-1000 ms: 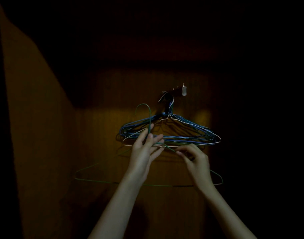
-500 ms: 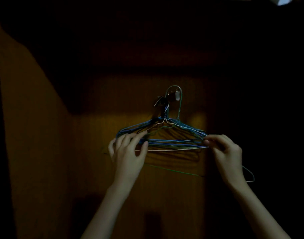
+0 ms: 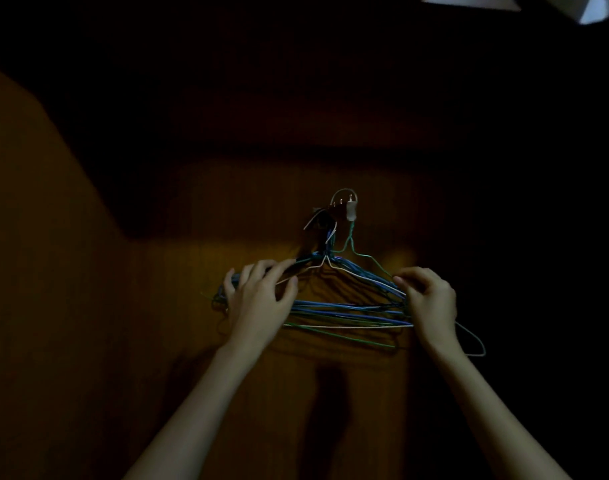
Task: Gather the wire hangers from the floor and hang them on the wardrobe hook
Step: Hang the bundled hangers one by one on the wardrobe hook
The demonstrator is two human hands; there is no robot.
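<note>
I see bundle of hangers [image 3: 344, 308] hanging on hook [image 3: 344, 206], wardrobe back panel. Green hanger [image 3: 365, 258] hooked over top. Left hand [image 3: 258, 303]: fingers spread, resting on bundle. Right hand [image 3: 431, 299]: grip pinching bundle's right end.

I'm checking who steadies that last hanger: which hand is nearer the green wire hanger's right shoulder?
Right. The right hand sits at the green wire hanger where its right shoulder slopes down, fingers curled there. The left hand rests across the bundle's opposite end.
</note>
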